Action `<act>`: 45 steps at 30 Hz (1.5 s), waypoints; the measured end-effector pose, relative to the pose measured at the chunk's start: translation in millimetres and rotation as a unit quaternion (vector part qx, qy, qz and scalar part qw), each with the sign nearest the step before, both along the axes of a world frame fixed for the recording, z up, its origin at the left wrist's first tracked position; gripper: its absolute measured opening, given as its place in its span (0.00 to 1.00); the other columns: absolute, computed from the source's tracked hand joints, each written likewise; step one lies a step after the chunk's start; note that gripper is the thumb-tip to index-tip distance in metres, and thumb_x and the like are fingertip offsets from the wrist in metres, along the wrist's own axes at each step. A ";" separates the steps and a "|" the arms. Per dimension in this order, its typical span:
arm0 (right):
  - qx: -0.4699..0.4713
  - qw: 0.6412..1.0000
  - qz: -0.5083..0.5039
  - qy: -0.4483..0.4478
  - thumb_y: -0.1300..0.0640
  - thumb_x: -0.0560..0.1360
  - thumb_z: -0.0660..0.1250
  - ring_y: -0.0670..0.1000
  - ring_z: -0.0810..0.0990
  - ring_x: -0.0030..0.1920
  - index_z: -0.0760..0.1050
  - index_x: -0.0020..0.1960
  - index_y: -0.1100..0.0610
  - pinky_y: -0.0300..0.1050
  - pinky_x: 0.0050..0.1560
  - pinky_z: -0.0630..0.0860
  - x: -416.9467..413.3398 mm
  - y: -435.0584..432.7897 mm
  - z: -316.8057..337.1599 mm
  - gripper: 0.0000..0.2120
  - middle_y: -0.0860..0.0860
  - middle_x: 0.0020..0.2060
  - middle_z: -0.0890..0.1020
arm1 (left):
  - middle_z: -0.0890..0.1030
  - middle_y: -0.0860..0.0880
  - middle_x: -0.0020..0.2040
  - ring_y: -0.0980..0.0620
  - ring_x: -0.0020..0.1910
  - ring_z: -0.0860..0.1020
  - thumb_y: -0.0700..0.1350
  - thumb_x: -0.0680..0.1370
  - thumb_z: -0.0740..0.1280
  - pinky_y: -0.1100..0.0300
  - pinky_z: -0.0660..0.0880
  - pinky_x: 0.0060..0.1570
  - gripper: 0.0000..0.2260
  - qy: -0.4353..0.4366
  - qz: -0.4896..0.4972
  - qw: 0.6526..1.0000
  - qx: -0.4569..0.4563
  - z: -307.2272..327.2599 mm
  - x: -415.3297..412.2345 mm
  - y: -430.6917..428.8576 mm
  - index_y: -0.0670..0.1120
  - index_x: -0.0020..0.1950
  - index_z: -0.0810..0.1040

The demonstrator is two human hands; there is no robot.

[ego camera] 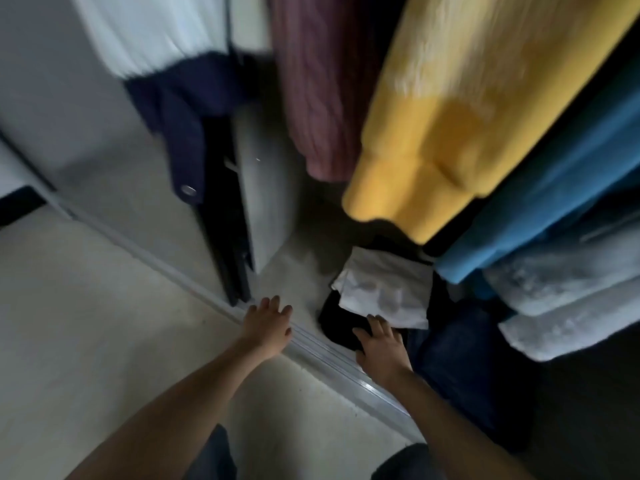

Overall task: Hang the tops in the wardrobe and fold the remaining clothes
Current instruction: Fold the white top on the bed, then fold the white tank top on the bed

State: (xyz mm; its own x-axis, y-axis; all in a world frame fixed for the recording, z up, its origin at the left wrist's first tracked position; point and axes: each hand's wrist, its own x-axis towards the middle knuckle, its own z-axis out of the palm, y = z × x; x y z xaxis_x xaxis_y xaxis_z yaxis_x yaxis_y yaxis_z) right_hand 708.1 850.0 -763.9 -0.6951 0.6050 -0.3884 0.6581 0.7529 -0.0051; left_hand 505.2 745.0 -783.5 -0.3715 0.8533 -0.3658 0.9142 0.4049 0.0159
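I look down into the wardrobe. Tops hang above its floor: a white-and-navy one (166,57), a mauve knit (322,84), a yellow one (460,109), a blue one (540,195) and a pale fluffy one (571,299). On the wardrobe floor lie a folded white cloth (384,289) on a black garment (337,325), with dark blue denim (460,362) beside them. My right hand (381,344) rests flat on the black garment, fingers spread. My left hand (268,323) hovers open over the sliding-door track (329,355), holding nothing.
A grey wardrobe door panel (86,109) stands at the left, with a grey board and a dark frame (256,188) leaning inside. Pale floor (86,323) lies in front of the track. The view is blurred.
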 end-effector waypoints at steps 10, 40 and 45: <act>-0.054 0.956 0.288 -0.006 0.57 0.80 0.54 0.56 0.51 0.75 0.62 0.72 0.58 0.51 0.71 0.53 -96.9 -127.7 279.3 0.21 0.62 0.75 0.53 | 0.61 0.47 0.74 0.47 0.71 0.62 0.55 0.80 0.55 0.55 0.65 0.64 0.23 -0.036 0.364 0.930 0.042 247.7 -17.0 -224.9 0.51 0.74 0.61; -0.041 0.527 0.838 0.134 0.57 0.78 0.55 0.56 0.59 0.71 0.66 0.69 0.55 0.48 0.63 0.63 -64.7 -651.7 429.9 0.19 0.57 0.71 0.61 | 0.79 0.37 0.56 0.34 0.57 0.77 0.56 0.79 0.54 0.41 0.76 0.48 0.24 0.281 0.824 0.473 0.136 460.5 377.5 -663.4 0.42 0.55 0.81; -0.037 0.542 0.829 0.135 0.54 0.79 0.56 0.56 0.57 0.72 0.62 0.72 0.54 0.48 0.65 0.62 -81.4 -732.1 438.5 0.21 0.57 0.72 0.60 | 0.79 0.38 0.57 0.36 0.58 0.77 0.55 0.79 0.52 0.42 0.75 0.52 0.24 0.303 0.791 0.509 0.153 478.9 354.5 -705.5 0.42 0.55 0.82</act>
State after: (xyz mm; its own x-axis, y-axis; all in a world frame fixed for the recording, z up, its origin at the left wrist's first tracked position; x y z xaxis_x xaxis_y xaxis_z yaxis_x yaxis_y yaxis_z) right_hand 626.7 117.9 -325.4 -0.2968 -0.9477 -0.1175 -0.9542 0.2992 -0.0028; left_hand 859.7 39.5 -304.5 -0.6484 -0.7058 0.2852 -0.6771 0.7060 0.2075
